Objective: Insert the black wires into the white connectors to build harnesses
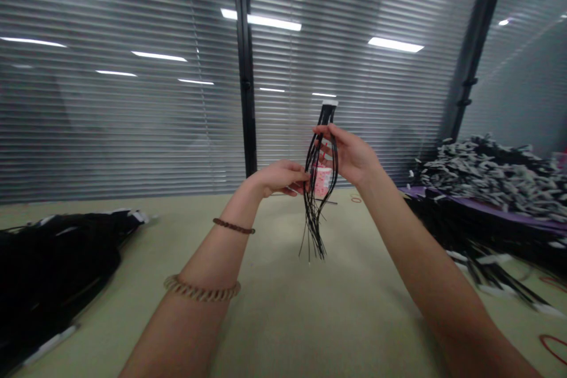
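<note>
Cable bundle: black strands (312, 215), held up about mid-view in front of the window, hanging roughly upright above the table (283, 319). I can't really judge from my end whether the tips touch down.
Top end: white connector (330, 103), sticking up above the fingers, pointing at the ceiling.
Right hand (354, 156): thumb and index finger pinched on the strands just below that connector, so this one's doing the holding. The other fingers are loosely spread in behind the cables.
Left hand (284, 177): fingertips close together at the bundle's left side, about halfway down. Looks like contact, but I honestly can't tell if they're gripping a strand.
Loose ends: strands bow apart in the middle, come back together lower down, then fan out into thin tips.
Left wrist and forearm: dark bracelet (233, 226) up near the hand, beige coiled band (202, 290) further back.
Behind the bundle: some pink patterned object (323, 182), partly blocked from my view.
Left side: big dark cable pile (53, 271), kinda blurry.
Right side: heap of white-ended pieces (496, 174) over something purple (491, 211), more black cables (482, 269) in front, plus a red loop (542, 341) near the corner.
Backdrop: blinds (133, 130) with light reflections.
</note>
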Demonstrator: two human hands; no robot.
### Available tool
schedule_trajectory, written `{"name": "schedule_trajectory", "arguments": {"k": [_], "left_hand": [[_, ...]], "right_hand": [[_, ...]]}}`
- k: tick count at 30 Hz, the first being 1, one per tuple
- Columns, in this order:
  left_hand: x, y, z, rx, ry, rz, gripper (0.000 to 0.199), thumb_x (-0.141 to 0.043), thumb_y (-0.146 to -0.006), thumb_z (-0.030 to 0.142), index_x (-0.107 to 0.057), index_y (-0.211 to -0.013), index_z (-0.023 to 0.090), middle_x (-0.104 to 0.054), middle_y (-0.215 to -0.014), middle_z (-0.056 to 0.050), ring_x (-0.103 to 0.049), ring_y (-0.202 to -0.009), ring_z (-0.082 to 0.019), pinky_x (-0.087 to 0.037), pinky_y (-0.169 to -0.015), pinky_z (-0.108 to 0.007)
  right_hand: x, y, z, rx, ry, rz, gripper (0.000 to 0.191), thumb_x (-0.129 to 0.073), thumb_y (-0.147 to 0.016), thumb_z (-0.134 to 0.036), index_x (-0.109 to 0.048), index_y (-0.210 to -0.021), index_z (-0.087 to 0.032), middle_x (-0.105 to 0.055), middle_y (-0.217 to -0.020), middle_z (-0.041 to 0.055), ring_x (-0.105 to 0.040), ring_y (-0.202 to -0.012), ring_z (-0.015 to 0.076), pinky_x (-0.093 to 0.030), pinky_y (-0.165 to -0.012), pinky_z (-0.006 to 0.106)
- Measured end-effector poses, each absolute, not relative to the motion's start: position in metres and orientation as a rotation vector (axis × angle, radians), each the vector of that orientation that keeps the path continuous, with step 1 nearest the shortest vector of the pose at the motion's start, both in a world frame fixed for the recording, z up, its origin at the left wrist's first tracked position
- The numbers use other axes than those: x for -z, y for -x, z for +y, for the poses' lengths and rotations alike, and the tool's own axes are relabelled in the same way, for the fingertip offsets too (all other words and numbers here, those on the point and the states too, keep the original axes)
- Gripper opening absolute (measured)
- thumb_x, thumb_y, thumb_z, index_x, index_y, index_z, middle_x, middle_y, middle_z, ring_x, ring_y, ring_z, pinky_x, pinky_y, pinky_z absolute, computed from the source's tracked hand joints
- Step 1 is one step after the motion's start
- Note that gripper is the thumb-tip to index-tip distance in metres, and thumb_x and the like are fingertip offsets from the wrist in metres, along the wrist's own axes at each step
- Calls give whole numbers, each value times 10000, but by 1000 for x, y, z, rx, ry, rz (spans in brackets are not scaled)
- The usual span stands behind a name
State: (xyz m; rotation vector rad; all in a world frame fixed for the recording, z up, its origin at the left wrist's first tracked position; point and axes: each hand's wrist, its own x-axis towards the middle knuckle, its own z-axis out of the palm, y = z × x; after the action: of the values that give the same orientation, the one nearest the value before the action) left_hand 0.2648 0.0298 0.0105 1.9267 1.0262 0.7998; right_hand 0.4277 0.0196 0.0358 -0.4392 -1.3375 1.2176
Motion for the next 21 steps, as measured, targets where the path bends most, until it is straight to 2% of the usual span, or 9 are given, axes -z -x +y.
{"name": "schedule_trajectory", "arguments": {"k": [6, 11, 15, 21], "left_hand": [[-18, -260, 27, -855, -1893, 930, 247, -569, -698, 345, -546, -562, 141, -569, -562, -38, -497, -484, -92, -390, -472, -207], [-23, -258, 23, -895, -1810, 775, 205, -540, -733, 309, -505, -600, 158, -500, -526, -4, -458, -437, -84, -381, -434, -222], [-27, -258, 18, -957, -1782, 760, 149, -536, -740, 245, -488, -627, 161, -433, -481, 23, -399, -404, -58, -293, -360, -174], [-34, -249, 14, -1017, -1782, 814, 138, -544, -734, 216, -510, -623, 141, -385, -461, 35, -286, -343, -14, -128, -304, -139]], "right_hand": [[-35, -428, 23, -1097, 470, -1300, 105, -558, -727, -271, -619, -699, -191, -583, -750, 7, -507, -650, 91, -398, -512, 200], [-29, -425, 28, -867, 490, -1431, 138, -614, -690, -310, -634, -661, -177, -495, -538, -18, -427, -483, 66, -336, -449, 200], [-24, -423, 33, -619, 562, -1515, 217, -614, -675, -375, -646, -645, -163, -325, -405, -59, -284, -383, 50, -231, -383, 205], [-23, -426, 33, -470, 706, -1573, 267, -601, -659, -416, -661, -668, -156, -282, -420, -58, -237, -403, 54, -204, -379, 205]]}}
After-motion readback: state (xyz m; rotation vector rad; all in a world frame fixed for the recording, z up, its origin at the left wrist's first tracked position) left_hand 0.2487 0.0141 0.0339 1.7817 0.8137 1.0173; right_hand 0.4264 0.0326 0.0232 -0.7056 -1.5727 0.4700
